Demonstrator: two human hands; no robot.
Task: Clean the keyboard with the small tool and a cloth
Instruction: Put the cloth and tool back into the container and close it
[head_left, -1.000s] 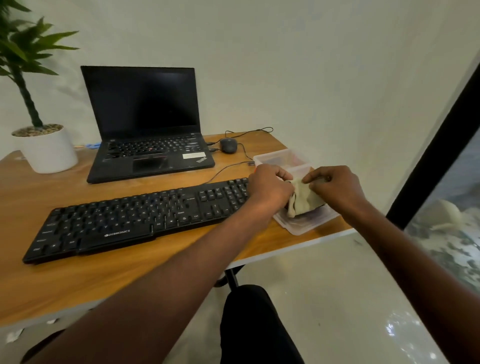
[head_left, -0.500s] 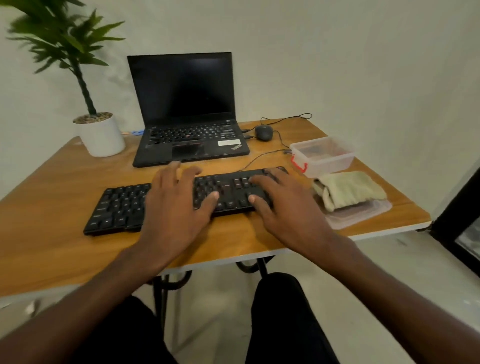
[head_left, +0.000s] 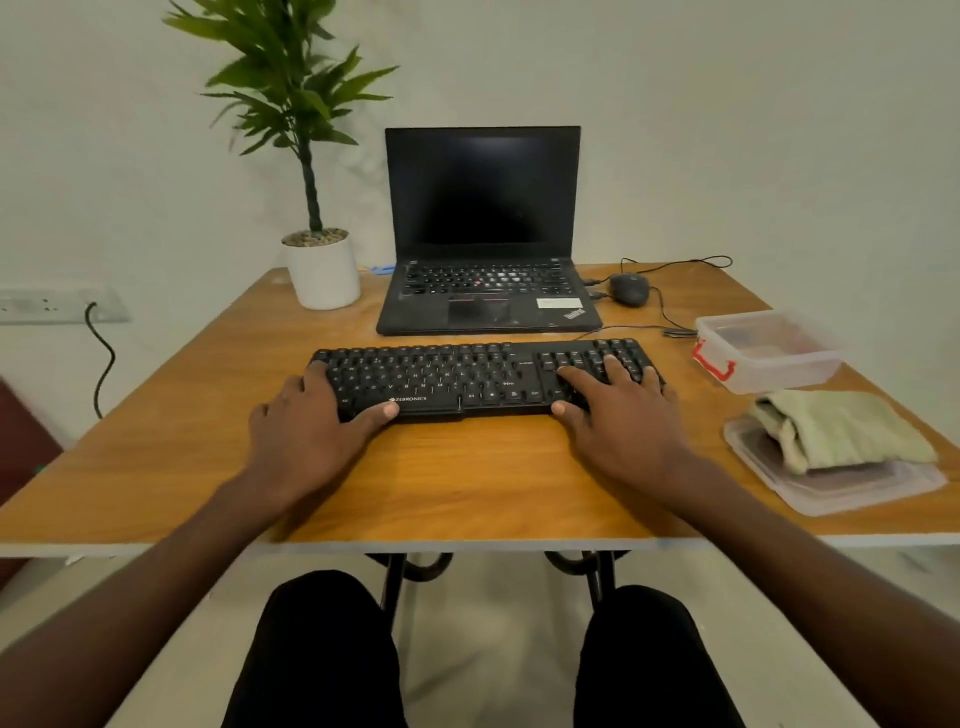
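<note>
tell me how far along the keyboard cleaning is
Done: nothing that shows. In hand: left hand and right hand both rest on the ends of the keyboard, holding no tool. Left: the cloth lies folded on a lid, unused; brushing and wiping look not yet started.

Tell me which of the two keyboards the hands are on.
The separate black keyboard nearest the table edge, under both hands; the laptop's built-in keyboard behind it is untouched.
</note>
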